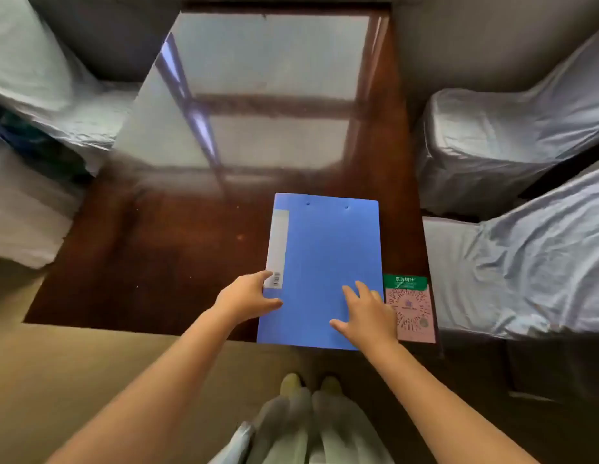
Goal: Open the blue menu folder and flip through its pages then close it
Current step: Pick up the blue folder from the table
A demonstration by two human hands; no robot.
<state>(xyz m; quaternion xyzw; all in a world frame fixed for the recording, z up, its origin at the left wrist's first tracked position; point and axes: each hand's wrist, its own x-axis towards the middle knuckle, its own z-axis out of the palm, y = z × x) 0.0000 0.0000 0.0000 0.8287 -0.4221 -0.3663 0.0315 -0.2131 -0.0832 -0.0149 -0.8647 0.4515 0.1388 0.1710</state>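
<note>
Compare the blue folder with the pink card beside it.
The blue folder is much larger and plain; the pink card is small, with a printed code pattern and a green header. Both hands rest on the folder; none touches the card. Both lie flat on the table.

Glossy dark wooden table, pink QR card, covered chairs

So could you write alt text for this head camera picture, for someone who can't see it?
A closed blue folder lies on a glossy dark wooden table, the left hand at its spine edge and the right hand flat on its cover. A pink QR-code card lies beside it.
</note>
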